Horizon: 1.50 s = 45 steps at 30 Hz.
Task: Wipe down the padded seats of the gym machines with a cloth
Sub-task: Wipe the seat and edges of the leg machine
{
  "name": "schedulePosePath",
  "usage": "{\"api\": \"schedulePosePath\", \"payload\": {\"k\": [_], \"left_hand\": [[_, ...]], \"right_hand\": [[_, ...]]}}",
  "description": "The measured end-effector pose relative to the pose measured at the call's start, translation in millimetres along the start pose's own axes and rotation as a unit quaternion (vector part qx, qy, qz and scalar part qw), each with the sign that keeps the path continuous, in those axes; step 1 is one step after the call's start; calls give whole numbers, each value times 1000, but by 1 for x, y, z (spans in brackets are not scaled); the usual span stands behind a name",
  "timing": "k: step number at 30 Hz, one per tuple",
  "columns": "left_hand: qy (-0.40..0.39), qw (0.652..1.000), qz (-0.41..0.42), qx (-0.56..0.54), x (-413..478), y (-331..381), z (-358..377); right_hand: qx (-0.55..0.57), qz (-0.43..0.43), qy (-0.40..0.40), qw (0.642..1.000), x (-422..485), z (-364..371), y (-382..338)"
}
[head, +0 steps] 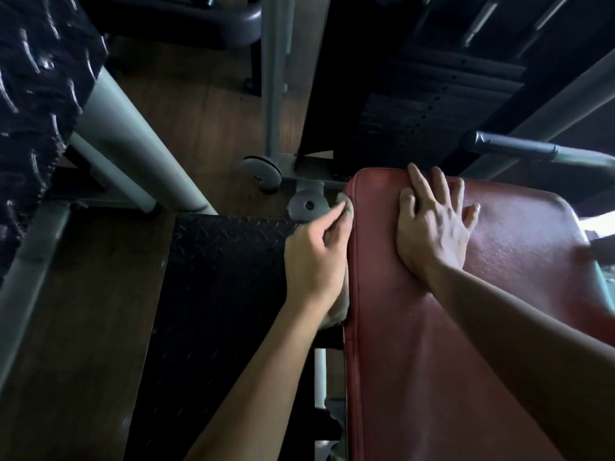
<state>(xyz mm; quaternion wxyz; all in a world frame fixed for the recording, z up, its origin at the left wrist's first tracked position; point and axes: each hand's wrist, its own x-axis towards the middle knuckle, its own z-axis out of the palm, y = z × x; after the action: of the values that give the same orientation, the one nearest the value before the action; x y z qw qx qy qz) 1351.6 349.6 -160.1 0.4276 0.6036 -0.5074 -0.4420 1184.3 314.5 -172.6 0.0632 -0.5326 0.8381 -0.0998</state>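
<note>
Red vinyl fills our head view: the padded seat (pixel 466 327) stretches ahead of us, and we judge the wiping to be on its left side edge. Our left hand (pixel 314 257) grips the pale cloth (pixel 338 309) with curled fingers, pressing it against that edge, above the black tread plate (pixel 226 277). Our right hand (pixel 432 234) lies flat on top, fingers spread, bracing. Next we would draw the cloth along the seam with even pressure.

Seat pad (pixel 449 311): dull red. Cloth (pixel 340 309): pale grey-beige. Footplate (pixel 226 277): blk, diamond-tread ptn. Floor (pixel 76 344): brown wood grain. Frame tubes (pixel 133 138): lt grey.
</note>
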Motion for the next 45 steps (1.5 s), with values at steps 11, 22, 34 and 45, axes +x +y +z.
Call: {"api": "schedulePosePath", "payload": {"k": [11,22,34,45], "left_hand": [[0,959,79,273,-22,11,14],[-118,908,158,370,-81,85,100],[-108,939,56,321,-125,30,88],[-149,911,159,350,-130,14,78]], "right_hand": [[30,-59,-72,995,-3,-15,11],[21,-222,-107,969,-70,-67,239],[129,-218,-55,966,-88,-70,255],[242,-166,-132,947,-74,-102,243]]}}
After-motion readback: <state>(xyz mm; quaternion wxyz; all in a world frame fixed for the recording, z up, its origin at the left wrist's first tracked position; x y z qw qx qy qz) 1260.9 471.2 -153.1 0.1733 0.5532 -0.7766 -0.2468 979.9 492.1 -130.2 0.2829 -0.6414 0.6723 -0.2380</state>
